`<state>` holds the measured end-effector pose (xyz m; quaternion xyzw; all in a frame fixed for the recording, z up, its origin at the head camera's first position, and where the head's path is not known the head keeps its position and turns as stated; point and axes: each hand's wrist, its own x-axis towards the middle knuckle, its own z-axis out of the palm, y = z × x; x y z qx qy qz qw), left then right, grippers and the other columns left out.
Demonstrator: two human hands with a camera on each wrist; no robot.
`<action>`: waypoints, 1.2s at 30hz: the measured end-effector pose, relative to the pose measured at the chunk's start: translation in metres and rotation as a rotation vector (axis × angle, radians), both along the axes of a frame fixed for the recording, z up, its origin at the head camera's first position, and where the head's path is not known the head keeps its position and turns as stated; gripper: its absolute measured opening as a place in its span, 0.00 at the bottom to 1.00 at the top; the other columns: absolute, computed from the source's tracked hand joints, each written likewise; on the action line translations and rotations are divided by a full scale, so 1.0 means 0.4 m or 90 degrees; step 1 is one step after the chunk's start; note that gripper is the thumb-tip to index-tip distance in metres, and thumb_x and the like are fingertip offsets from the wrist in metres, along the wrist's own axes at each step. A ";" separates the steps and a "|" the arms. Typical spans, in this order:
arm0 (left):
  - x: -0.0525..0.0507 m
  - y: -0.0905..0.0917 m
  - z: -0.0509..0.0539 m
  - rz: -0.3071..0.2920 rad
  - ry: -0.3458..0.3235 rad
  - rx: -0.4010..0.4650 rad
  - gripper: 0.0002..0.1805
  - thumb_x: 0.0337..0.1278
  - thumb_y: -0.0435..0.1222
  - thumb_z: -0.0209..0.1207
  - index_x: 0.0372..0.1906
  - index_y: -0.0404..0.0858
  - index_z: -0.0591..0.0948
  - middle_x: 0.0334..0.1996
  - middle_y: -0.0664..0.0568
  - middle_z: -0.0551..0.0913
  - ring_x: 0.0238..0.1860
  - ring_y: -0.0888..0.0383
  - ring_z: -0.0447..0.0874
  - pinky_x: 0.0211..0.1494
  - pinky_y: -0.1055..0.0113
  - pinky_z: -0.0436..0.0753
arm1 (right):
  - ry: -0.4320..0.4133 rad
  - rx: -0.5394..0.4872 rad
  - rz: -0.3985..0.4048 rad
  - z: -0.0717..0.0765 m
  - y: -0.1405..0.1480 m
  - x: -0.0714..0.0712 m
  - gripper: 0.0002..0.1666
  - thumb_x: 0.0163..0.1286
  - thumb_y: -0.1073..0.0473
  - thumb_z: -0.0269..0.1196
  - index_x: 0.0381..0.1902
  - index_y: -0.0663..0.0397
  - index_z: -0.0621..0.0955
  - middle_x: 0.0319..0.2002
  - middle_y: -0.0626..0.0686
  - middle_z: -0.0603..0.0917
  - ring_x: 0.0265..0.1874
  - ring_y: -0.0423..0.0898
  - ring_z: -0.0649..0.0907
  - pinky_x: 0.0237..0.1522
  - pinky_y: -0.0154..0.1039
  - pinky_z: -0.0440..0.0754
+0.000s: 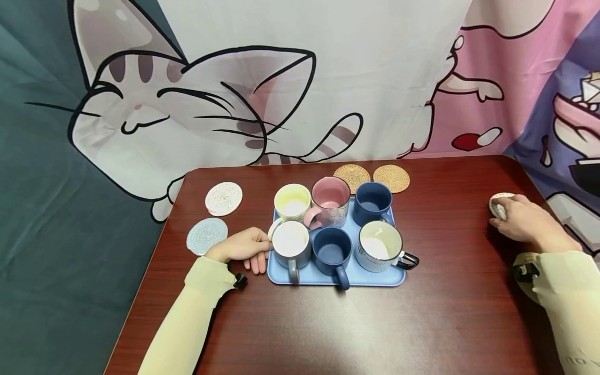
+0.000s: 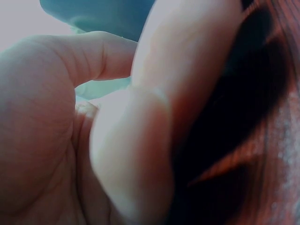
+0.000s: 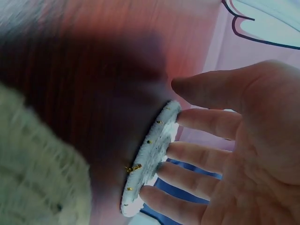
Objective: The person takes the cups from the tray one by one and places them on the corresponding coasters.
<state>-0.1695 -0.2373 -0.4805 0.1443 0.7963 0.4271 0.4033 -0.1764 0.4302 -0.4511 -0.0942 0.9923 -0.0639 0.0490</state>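
Note:
My left hand (image 1: 245, 246) rests on the table against the left edge of a blue tray (image 1: 300, 280), its fingers loosely curled. In the left wrist view its thumb (image 2: 101, 58) meets a finger, and no thing shows between them. Several mugs stand on the tray; the grey mug (image 1: 291, 242) and the yellow mug (image 1: 291, 202) are nearest that hand. At the table's right, my right hand (image 1: 527, 219) touches a round white coaster (image 1: 498, 205). Its straight fingertips rest on the coaster (image 3: 150, 154), with gold flecks along the rim, and the thumb stays apart from it.
A white coaster (image 1: 223, 198) and a light blue coaster (image 1: 206, 236) lie left of the tray. Behind it lie two woven tan coasters (image 1: 351, 177). The pink mug (image 1: 330, 200) and a black-handled mug (image 1: 379, 245) share the tray with blue mugs (image 1: 333, 250). A printed curtain hangs behind.

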 end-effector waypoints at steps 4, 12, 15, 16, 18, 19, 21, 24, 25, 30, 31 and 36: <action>0.000 0.000 0.000 0.000 0.003 -0.002 0.20 0.77 0.40 0.47 0.30 0.35 0.81 0.19 0.45 0.89 0.16 0.60 0.87 0.17 0.72 0.78 | -0.004 -0.001 0.008 0.000 -0.023 -0.011 0.32 0.62 0.61 0.67 0.58 0.75 0.71 0.53 0.84 0.72 0.52 0.78 0.75 0.51 0.74 0.75; 0.002 0.000 -0.001 0.002 0.007 -0.006 0.20 0.78 0.40 0.47 0.30 0.35 0.81 0.19 0.46 0.89 0.16 0.60 0.87 0.17 0.72 0.78 | 0.029 -0.005 0.060 -0.006 -0.086 -0.049 0.32 0.60 0.61 0.69 0.57 0.77 0.74 0.52 0.82 0.76 0.54 0.75 0.76 0.55 0.71 0.76; 0.002 0.000 0.000 0.001 0.006 -0.004 0.20 0.78 0.40 0.47 0.30 0.35 0.81 0.19 0.46 0.89 0.16 0.60 0.87 0.17 0.72 0.78 | 0.034 0.002 0.081 -0.005 -0.108 -0.064 0.30 0.61 0.60 0.68 0.56 0.77 0.76 0.52 0.81 0.76 0.54 0.74 0.76 0.56 0.71 0.76; 0.002 0.001 0.001 0.001 0.004 -0.003 0.20 0.78 0.40 0.47 0.30 0.35 0.81 0.19 0.46 0.89 0.16 0.60 0.87 0.17 0.72 0.78 | 0.032 0.003 0.084 -0.004 -0.115 -0.069 0.30 0.62 0.60 0.68 0.56 0.77 0.76 0.53 0.81 0.76 0.55 0.74 0.76 0.57 0.71 0.76; 0.002 0.001 0.002 0.000 0.003 -0.002 0.20 0.78 0.40 0.47 0.30 0.35 0.81 0.19 0.46 0.89 0.16 0.60 0.87 0.17 0.72 0.78 | 0.027 0.002 0.085 -0.003 -0.130 -0.078 0.30 0.62 0.60 0.68 0.57 0.77 0.76 0.54 0.81 0.76 0.56 0.75 0.76 0.59 0.71 0.75; 0.002 0.001 0.002 -0.001 0.003 -0.003 0.20 0.78 0.39 0.47 0.30 0.35 0.81 0.19 0.46 0.89 0.16 0.60 0.87 0.17 0.72 0.78 | 0.021 0.002 0.082 -0.002 -0.138 -0.082 0.31 0.63 0.60 0.67 0.58 0.77 0.76 0.56 0.81 0.75 0.57 0.76 0.75 0.60 0.72 0.74; 0.002 0.001 0.003 -0.001 0.003 -0.004 0.20 0.78 0.39 0.47 0.30 0.35 0.81 0.19 0.46 0.89 0.16 0.60 0.87 0.17 0.72 0.78 | 0.016 -0.001 0.079 -0.001 -0.153 -0.091 0.31 0.63 0.59 0.67 0.59 0.76 0.75 0.57 0.82 0.74 0.58 0.76 0.75 0.61 0.72 0.74; 0.003 0.001 0.006 0.000 0.004 -0.007 0.20 0.78 0.39 0.47 0.30 0.35 0.81 0.19 0.46 0.89 0.16 0.60 0.87 0.17 0.72 0.78 | 0.012 -0.005 0.075 0.000 -0.176 -0.103 0.32 0.64 0.60 0.66 0.60 0.76 0.75 0.59 0.82 0.73 0.59 0.78 0.74 0.63 0.72 0.72; 0.004 0.002 0.007 0.001 0.004 -0.007 0.20 0.78 0.39 0.47 0.30 0.35 0.81 0.19 0.46 0.89 0.16 0.60 0.87 0.17 0.72 0.78 | 0.013 -0.007 0.075 0.000 -0.183 -0.106 0.32 0.63 0.60 0.66 0.60 0.76 0.75 0.59 0.82 0.73 0.59 0.78 0.74 0.64 0.72 0.71; 0.004 0.002 0.006 -0.002 0.003 -0.002 0.20 0.78 0.40 0.47 0.30 0.35 0.81 0.19 0.46 0.89 0.17 0.60 0.87 0.17 0.72 0.78 | 0.024 -0.020 0.083 -0.005 -0.213 -0.123 0.32 0.62 0.60 0.67 0.60 0.75 0.76 0.60 0.80 0.73 0.60 0.78 0.73 0.66 0.71 0.69; 0.004 0.001 0.005 -0.004 0.002 -0.001 0.20 0.78 0.40 0.47 0.30 0.35 0.81 0.19 0.46 0.89 0.17 0.60 0.87 0.17 0.72 0.78 | 0.022 -0.022 0.083 -0.005 -0.218 -0.126 0.32 0.62 0.60 0.67 0.60 0.74 0.75 0.60 0.80 0.72 0.61 0.78 0.73 0.67 0.72 0.68; 0.001 0.000 0.001 -0.008 0.002 -0.001 0.20 0.78 0.40 0.47 0.30 0.35 0.81 0.19 0.47 0.89 0.17 0.60 0.88 0.17 0.72 0.79 | 0.015 -0.027 0.086 -0.012 -0.238 -0.140 0.33 0.63 0.60 0.66 0.63 0.73 0.74 0.63 0.79 0.70 0.63 0.78 0.71 0.69 0.72 0.66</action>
